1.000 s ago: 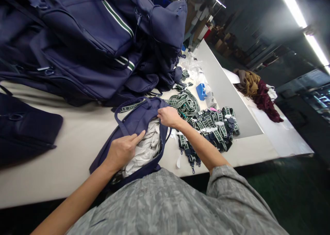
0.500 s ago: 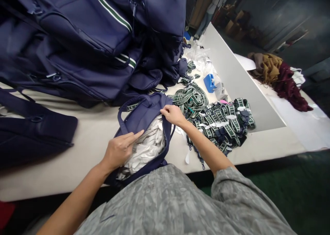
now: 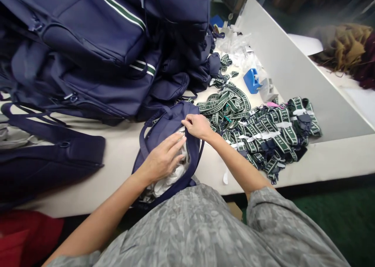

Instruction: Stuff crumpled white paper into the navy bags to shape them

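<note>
A navy bag (image 3: 159, 132) stands against my body at the table's front edge, its zip opening showing white crumpled paper stuffing (image 3: 166, 184). Over that stuffing lies my left hand (image 3: 164, 157), fingers stretched out and close together, pressing at the opening with nothing gripped. At the far end of the opening my right hand (image 3: 197, 126) is closed in a pinch on the bag's edge. Whether a zip pull is between those fingers is hidden. Green lettered straps (image 3: 263, 132) with white paper wraps lie in a heap to the right of my right hand.
Large navy bags (image 3: 88, 36) are piled at the back left, and another navy bag (image 3: 73, 149) lies at the left. A blue tape dispenser (image 3: 252, 81) stands by a grey upright panel (image 3: 281, 63). Clear plastic bags (image 3: 234, 44) lie behind it. Red cloth (image 3: 26, 235) shows at lower left.
My left hand has moved forward and right over the paper stuffing, its fingers now spread out from a point. The right hand keeps its pinch at the bag's opening. The camera view has shifted.
</note>
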### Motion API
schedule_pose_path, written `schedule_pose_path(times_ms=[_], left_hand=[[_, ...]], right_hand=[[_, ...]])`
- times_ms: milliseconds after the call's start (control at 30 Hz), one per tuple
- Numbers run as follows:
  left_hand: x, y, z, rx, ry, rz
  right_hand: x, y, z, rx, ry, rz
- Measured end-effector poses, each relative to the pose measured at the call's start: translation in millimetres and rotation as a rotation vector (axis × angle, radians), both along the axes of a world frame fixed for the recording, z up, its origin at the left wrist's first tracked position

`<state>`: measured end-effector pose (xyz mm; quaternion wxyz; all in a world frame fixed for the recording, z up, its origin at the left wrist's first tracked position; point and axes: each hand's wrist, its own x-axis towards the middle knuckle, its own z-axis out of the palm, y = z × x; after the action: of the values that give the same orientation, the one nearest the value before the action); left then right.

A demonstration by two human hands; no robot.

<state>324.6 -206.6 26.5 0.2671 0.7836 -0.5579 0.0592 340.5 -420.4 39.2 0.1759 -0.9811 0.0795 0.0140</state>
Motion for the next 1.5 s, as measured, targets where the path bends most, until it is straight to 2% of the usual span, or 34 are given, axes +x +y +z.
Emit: schedule_pose_path(times_ms=[67,233,400,533,667,733,800,833,867,933,967,1033,1133,1233,1300,1367,1500], left_hand=[[-2,-13,-7.8,0.078,-0.037,-0.014],[-4,-23,-32.0,0.131,-0.053,0.111],[11,-32,-42.1,0.065,0.133,0.129],[17,-37,-38.8,-0.017,0.261,0.130],[14,-35,-31.6,0.014,0.298,0.163],[16,-29,-23.9,-0.011,0.393,0.078],[27,-22,-13.5,-0.109,0.535,-0.011],[36,-19,-8.2,-0.185,0.587,-0.001],[48,-19,-3.7,-0.267,0.606,0.062],[80,-26,1.7,-0.368,0.542,0.279],[97,-34,2.3,-0.348,0.478,0.382],[131,-60,0.5,-0.122,0.392,0.457],[167,-108,-3.0,0.367,0.339,0.413],[178,-145,-3.9,0.699,0.423,0.363],[177,-159,-5.6,0.740,0.570,0.356],[174,-165,-10.2,0.672,0.696,0.385],[172,-161,-25.3,0.511,0.735,0.484]], right_hand=[[-1,-2,1.6,-0.038,0.004,0.012],[-4,-4,3.2,-0.103,0.011,0.058],[-1,9,-0.3,-0.195,0.026,0.076],[-2,26,-2.6,-0.227,-0.038,0.103],[-13,33,-3.2,-0.257,-0.084,0.141],[-19,32,-4.3,-0.256,-0.093,0.120],[-25,31,-6.5,-0.245,-0.093,0.088],[-26,31,-7.8,-0.239,-0.091,0.068],[-27,31,-9.1,-0.233,-0.089,0.045],[-27,33,-11.2,-0.226,-0.090,0.008],[-26,34,-11.8,-0.225,-0.093,0.000],[-22,36,-11.6,-0.234,-0.101,0.004],[-18,38,-8.7,-0.261,-0.090,0.015],[-17,34,-4.6,-0.278,-0.052,0.011],[-18,31,-1.6,-0.280,-0.023,-0.006],[-18,27,1.2,-0.273,0.000,-0.026],[-9,20,4.2,-0.250,0.056,-0.044]])
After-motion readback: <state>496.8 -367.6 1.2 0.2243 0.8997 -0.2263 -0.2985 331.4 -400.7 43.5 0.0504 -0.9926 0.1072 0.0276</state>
